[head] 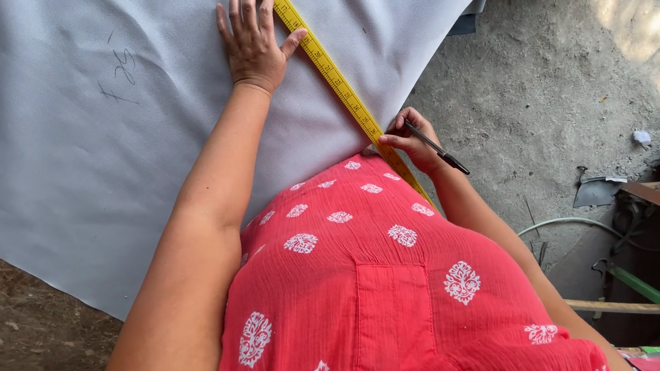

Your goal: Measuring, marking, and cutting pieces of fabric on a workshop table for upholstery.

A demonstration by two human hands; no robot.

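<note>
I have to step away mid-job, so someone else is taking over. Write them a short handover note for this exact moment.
Left hand: flat, fingers spread, pressing the yellow measuring tape onto the grey sheet.
Right hand: holds a black pen and pins the tape's near end at the sheet's edge.
Done: tape laid straight across the sheet; pen marks further left.
Left: no line visible along the tape yet.

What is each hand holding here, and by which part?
Right hand pinches a dark pen near its upper end. Left hand holds nothing, pressing flat beside the yellow ruler.

The person wears a crinkled red garment (376,289) printed with white floral motifs, arms bare.
</note>
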